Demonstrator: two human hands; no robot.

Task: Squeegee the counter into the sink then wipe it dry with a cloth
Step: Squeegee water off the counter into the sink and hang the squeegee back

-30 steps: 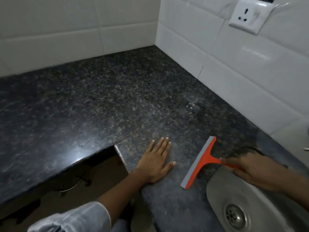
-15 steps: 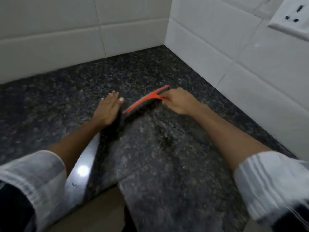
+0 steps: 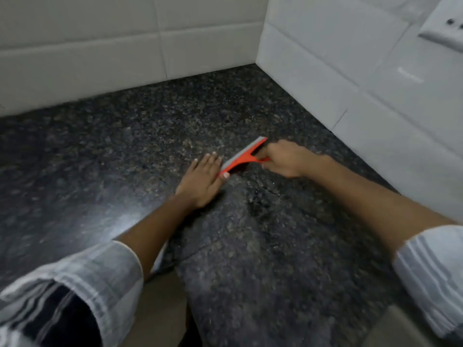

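Observation:
An orange squeegee (image 3: 241,156) with a grey blade lies edge-down on the dark speckled granite counter (image 3: 125,159), near the back corner. My right hand (image 3: 285,160) is shut on its handle. My left hand (image 3: 201,180) rests flat on the counter with fingers spread, its thumb touching the blade's near end. The sink and any cloth are out of view.
White tiled walls (image 3: 100,58) meet in a corner behind the counter. A white wall socket (image 3: 446,28) sits at the upper right. The counter's front edge with a notch (image 3: 165,269) lies near my left forearm. A wet patch (image 3: 258,204) shows below the squeegee.
A second ago the squeegee was by the sink at the right; both hands have since reached far back toward the corner, and the sink has left the view.

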